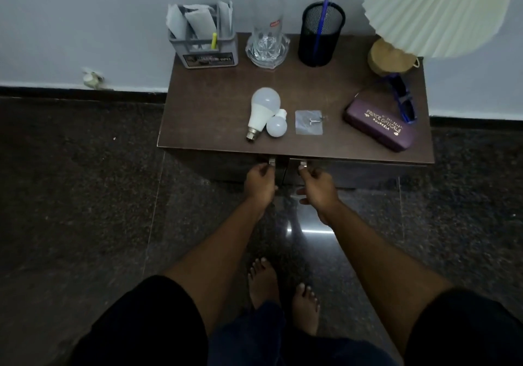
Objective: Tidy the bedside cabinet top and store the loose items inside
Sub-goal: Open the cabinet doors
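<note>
On the brown bedside cabinet at upper centre, a large LED bulb touches a small bulb. Right of them lies a clear packet of screws, then a purple spectacle case beside blue sunglasses. Below the front edge, the left hand pinches the left door handle and the right hand pinches the right handle.

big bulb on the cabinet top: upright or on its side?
On its side. The large bulb lies flat on the cabinet top, metal base toward the front edge, dome toward the wall, touching the small bulb.
</note>
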`<state>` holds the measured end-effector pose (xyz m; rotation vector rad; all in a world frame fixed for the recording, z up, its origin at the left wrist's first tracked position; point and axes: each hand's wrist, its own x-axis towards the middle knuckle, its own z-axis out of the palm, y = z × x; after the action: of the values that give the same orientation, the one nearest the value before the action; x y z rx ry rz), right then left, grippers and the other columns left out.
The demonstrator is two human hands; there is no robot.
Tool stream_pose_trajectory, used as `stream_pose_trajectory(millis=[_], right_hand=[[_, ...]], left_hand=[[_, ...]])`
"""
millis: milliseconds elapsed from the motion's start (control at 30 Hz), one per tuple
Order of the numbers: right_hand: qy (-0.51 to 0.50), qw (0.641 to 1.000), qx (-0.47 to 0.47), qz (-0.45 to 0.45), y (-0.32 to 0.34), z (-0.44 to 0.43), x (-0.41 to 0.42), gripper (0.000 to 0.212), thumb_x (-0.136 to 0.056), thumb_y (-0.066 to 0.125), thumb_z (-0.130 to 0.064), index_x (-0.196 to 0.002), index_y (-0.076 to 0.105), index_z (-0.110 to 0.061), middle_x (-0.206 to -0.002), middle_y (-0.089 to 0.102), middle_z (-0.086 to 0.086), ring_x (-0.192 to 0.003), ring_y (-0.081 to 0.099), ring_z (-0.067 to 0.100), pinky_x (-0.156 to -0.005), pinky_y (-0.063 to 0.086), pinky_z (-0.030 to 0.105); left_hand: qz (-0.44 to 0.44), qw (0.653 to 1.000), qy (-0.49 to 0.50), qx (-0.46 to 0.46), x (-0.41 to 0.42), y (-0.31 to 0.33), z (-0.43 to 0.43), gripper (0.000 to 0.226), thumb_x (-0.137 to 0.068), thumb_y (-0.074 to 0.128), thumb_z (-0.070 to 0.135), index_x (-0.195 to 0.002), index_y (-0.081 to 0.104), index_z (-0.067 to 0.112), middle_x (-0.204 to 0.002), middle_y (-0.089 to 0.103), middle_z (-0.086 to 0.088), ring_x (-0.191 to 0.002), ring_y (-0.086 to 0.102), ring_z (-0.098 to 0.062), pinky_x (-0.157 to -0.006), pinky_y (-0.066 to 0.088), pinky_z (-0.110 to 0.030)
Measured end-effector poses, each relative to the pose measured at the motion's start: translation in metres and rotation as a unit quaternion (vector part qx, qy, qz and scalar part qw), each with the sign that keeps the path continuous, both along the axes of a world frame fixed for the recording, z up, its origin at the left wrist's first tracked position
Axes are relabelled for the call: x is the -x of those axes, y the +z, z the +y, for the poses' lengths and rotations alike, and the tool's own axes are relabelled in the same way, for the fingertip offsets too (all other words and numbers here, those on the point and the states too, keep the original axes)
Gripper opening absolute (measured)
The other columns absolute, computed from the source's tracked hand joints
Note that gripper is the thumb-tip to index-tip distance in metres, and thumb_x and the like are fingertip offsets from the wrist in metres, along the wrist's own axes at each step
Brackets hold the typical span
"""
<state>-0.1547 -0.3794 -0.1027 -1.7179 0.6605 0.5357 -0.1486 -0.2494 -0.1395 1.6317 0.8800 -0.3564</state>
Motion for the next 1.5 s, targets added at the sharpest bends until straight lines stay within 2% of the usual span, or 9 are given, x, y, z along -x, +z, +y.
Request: stream_pose_trajectory(millis=[133, 300, 533, 700, 900, 1100, 1333, 1433, 1500], right_hand=[[0.014, 0.999, -0.03, -0.014, -0.021, -0.003, 0.001, 0.025, -0.105, 0.049, -0.037, -0.091, 0.066, -0.023, -0.098, 0.068, 0.015, -0.082, 0.063, 0.029, -0.07, 0.05, 0.04], [0.006, 0.998, -0.044, -0.048, -0.041, -0.009, 0.007, 0.041, -0.096, 0.057, -0.05, -0.095, 0.074, -0.012, -0.078, 0.074, 0.003, -0.074, 0.067, 0.023, -0.059, 0.047, 0.028], [0.026, 0.998, 0.03, -0.038, -0.038, -0.016, 0.027, 0.094, -0.049, 0.048, -0.104, -0.075, 0.072, -0.017, -0.1, 0.078, 0.003, -0.1, 0.07, 0.026, -0.098, 0.053, 0.041], [0.038, 0.998, 0.049, 0.017, -0.018, -0.028, 0.061, 0.136, -0.049, 0.053, -0.099, -0.143, 0.049, -0.001, -0.151, 0.049, 0.019, -0.134, 0.052, 0.039, -0.112, 0.044, 0.049], [0.044, 0.997, 0.068, 0.019, -0.005, -0.044, 0.091, 0.084, -0.071, 0.073, -0.062, -0.129, 0.064, -0.002, -0.127, 0.068, 0.016, -0.108, 0.068, 0.035, -0.092, 0.059, 0.045], [0.071, 0.99, 0.117, 0.009, 0.005, -0.048, 0.105, 0.057, -0.079, 0.075, -0.046, -0.114, 0.069, -0.002, -0.116, 0.071, 0.019, -0.101, 0.071, 0.037, -0.089, 0.06, 0.05], [0.04, 0.992, 0.101, 0.06, 0.018, -0.068, 0.134, 0.014, -0.088, 0.069, -0.008, -0.08, 0.059, -0.003, -0.074, 0.063, 0.017, -0.063, 0.063, 0.032, -0.078, 0.058, 0.054], [0.051, 0.989, 0.118, 0.07, 0.02, -0.085, 0.147, 0.003, -0.091, 0.061, -0.002, -0.09, 0.059, 0.0, -0.078, 0.06, 0.022, -0.071, 0.061, 0.035, -0.085, 0.057, 0.057], [0.072, 0.984, 0.152, 0.058, 0.022, -0.102, 0.152, 0.019, -0.091, 0.06, 0.001, -0.11, 0.06, 0.001, -0.096, 0.062, 0.022, -0.086, 0.063, 0.036, -0.089, 0.057, 0.052]], left_hand=[[-0.014, 0.999, -0.042, 0.0, 0.001, -0.01, 0.006, 0.031, -0.103, 0.05, 0.04, -0.102, 0.064, 0.013, -0.077, 0.062, -0.006, -0.049, 0.053, -0.014, -0.038, 0.039, -0.018], [-0.008, 0.997, -0.06, 0.038, 0.005, -0.02, 0.018, 0.045, -0.099, 0.043, 0.055, -0.096, 0.067, 0.017, -0.073, 0.063, -0.003, -0.051, 0.056, -0.018, -0.052, 0.037, -0.023], [0.027, 0.99, -0.14, -0.015, 0.04, 0.004, 0.028, 0.089, -0.069, 0.032, 0.093, -0.094, 0.073, 0.018, -0.083, 0.074, -0.005, -0.076, 0.071, -0.027, -0.071, 0.049, -0.034], [0.073, 0.978, -0.174, -0.083, 0.078, 0.035, 0.023, 0.097, -0.068, 0.033, 0.095, -0.102, 0.07, 0.012, -0.088, 0.074, -0.016, -0.082, 0.071, -0.035, -0.082, 0.055, -0.04], [0.101, 0.988, -0.108, -0.046, 0.108, 0.045, 0.025, 0.076, -0.085, 0.048, 0.073, -0.116, 0.064, 0.006, -0.094, 0.067, -0.016, -0.077, 0.064, -0.031, -0.063, 0.048, -0.032], [0.076, 0.992, -0.092, -0.028, 0.123, 0.056, 0.033, 0.038, -0.096, 0.056, 0.044, -0.078, 0.06, 0.012, -0.096, 0.066, -0.019, -0.083, 0.066, -0.034, -0.065, 0.049, -0.03], [0.053, 0.989, -0.086, -0.109, 0.152, 0.075, 0.053, 0.019, -0.091, 0.052, -0.005, -0.074, 0.053, 0.003, -0.069, 0.055, -0.016, -0.055, 0.054, -0.027, -0.049, 0.046, -0.037], [0.044, 0.984, -0.095, -0.145, 0.169, 0.078, 0.072, 0.01, -0.087, 0.055, -0.01, -0.095, 0.061, -0.01, -0.091, 0.065, -0.027, -0.081, 0.069, -0.039, -0.064, 0.052, -0.043], [0.047, 0.981, -0.102, -0.16, 0.179, 0.079, 0.086, 0.025, -0.087, 0.057, -0.011, -0.111, 0.061, -0.013, -0.103, 0.066, -0.03, -0.095, 0.07, -0.039, -0.074, 0.054, -0.044]])
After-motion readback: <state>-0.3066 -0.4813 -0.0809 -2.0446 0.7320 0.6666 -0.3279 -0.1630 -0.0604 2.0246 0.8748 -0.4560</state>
